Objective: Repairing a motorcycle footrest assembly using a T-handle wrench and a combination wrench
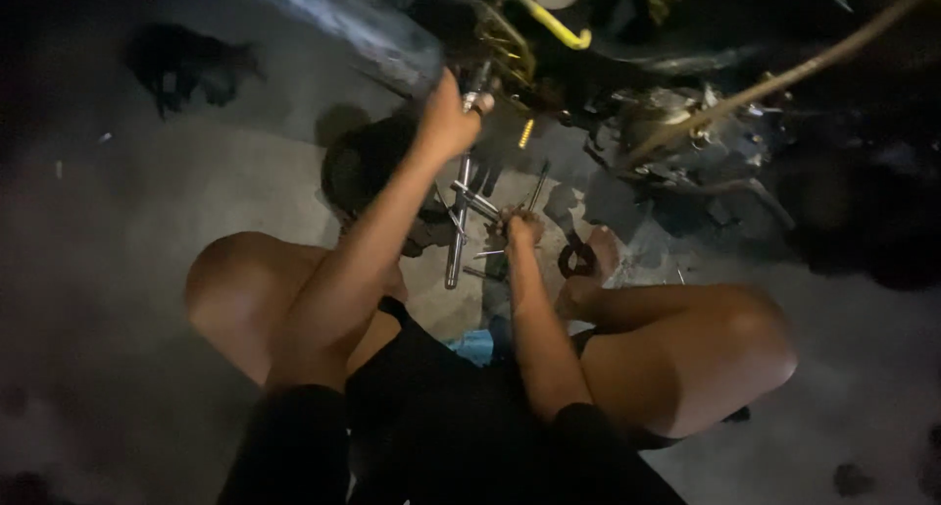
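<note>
At the upper centre of the frame, the left hand (pixel 449 123) has its grip wrapped around a metal tool (pixel 476 100) by the dark machine (pixel 686 123). Lower, mid-frame, the right hand (pixel 521 228) rests curled over loose metal rods (pixel 469 211) on the concrete floor (pixel 147 201); whether it holds anything is unclear.

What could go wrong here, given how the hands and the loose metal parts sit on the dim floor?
1. The left hand grips a tool raised against the machine; a slip could knock the knuckles into metal.
2. The right hand reaches among loose metal rods by a bare foot; one could roll underfoot.
3. In the dim light, small parts on the concrete floor may be hard to see.
</note>
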